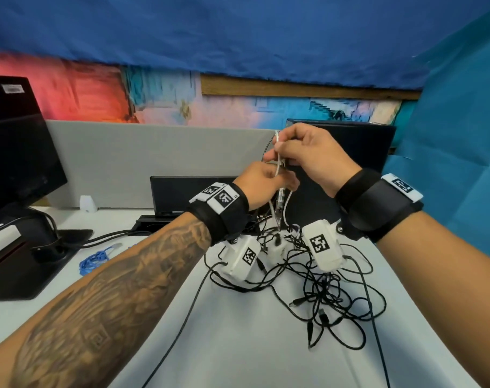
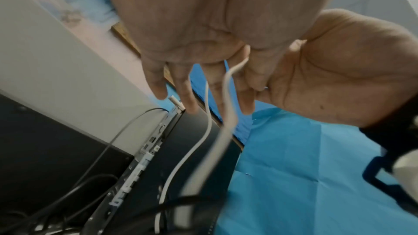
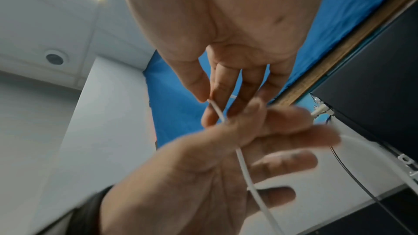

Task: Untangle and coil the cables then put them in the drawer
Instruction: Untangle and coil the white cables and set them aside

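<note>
A thin white cable (image 1: 278,163) is held up above the desk by both hands. My right hand (image 1: 277,148) pinches it between thumb and forefinger near its upper end, as the right wrist view shows (image 3: 210,102). Just below, my left hand (image 1: 271,175) has its fingers round the same cable (image 2: 226,96), which runs down across its palm (image 3: 244,165). The cable hangs to a small white plug block (image 1: 276,249) on the desk. A tangle of black cables (image 1: 325,292) lies on the white desk (image 1: 238,345) under the hands. A blue cable (image 1: 95,259) lies bunched at the left.
A black monitor (image 1: 14,152) on its stand fills the left side. A second dark screen (image 1: 355,144) stands behind the hands. A black dock (image 1: 187,191) and a grey partition (image 1: 140,163) close off the back. A small white bottle (image 1: 87,203) stands by the partition.
</note>
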### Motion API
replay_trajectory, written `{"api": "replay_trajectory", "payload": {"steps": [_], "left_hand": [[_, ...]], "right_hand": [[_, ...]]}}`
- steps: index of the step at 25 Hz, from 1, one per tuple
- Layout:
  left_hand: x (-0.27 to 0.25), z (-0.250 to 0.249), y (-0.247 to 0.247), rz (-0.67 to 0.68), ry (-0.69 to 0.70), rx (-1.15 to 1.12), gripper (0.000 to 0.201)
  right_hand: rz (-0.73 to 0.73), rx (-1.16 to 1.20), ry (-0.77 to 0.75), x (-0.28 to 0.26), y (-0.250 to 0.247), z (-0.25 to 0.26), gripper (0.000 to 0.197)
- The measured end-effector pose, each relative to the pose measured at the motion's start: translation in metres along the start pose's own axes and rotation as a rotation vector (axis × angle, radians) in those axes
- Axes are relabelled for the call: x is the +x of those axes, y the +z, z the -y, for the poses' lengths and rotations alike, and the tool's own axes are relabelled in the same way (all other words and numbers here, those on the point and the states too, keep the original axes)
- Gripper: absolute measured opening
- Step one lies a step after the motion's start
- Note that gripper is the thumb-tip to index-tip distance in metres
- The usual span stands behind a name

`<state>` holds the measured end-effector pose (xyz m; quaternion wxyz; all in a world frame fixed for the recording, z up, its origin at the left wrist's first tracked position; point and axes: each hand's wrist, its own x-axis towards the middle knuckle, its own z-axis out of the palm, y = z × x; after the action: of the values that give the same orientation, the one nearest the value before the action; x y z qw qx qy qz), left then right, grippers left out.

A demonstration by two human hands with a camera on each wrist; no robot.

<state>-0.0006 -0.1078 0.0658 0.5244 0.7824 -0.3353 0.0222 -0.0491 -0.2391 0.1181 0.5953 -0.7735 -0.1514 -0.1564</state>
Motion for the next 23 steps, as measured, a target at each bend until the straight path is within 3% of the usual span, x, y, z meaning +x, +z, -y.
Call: {"api": "replay_trajectory", "payload": {"steps": [3, 6, 9, 11, 13, 15, 18, 21, 23], "left_hand": [[-0.004, -0.001, -0.013, -0.052, -0.021, 0.039, 0.033], [-0.002, 0.001, -0.029, -0.073, -0.024, 0.135, 0.035], [-0.002, 0.006, -0.037, -0.05, -0.01, 0.166, 0.038], [-0.002, -0.001, -0.042, -0.116, -0.012, 0.059, 0.039], [0.002, -0.017, -0.053, -0.17, -0.055, -0.19, 0.039], [0.006, -0.032, -0.062, -0.166, -0.074, -0.373, 0.039], [0.008, -0.038, -0.056, -0.081, -0.111, -0.525, 0.043], [0.006, -0.041, -0.043, 0.067, -0.119, -0.623, 0.045], [0.005, -0.041, -0.04, 0.063, -0.117, -0.645, 0.044]], "right_hand": [[-0.063, -0.187, -0.051, 0.004, -0.002, -0.021, 0.012], [-0.041, -0.217, 0.07, -0.001, 0.005, -0.053, 0.029], [0.046, -0.103, 0.219, -0.003, 0.014, -0.077, 0.04], [0.13, -0.151, 0.256, -0.009, 0.017, -0.093, 0.036], [0.256, -0.359, 0.262, -0.022, 0.02, -0.107, 0.026], [0.264, -0.359, 0.236, -0.034, 0.019, -0.11, 0.03], [0.164, -0.128, 0.111, -0.037, 0.02, -0.088, 0.042], [0.16, -0.217, -0.022, -0.031, 0.029, -0.071, 0.026], [0.176, -0.329, -0.061, -0.027, 0.032, -0.069, 0.021]]}}
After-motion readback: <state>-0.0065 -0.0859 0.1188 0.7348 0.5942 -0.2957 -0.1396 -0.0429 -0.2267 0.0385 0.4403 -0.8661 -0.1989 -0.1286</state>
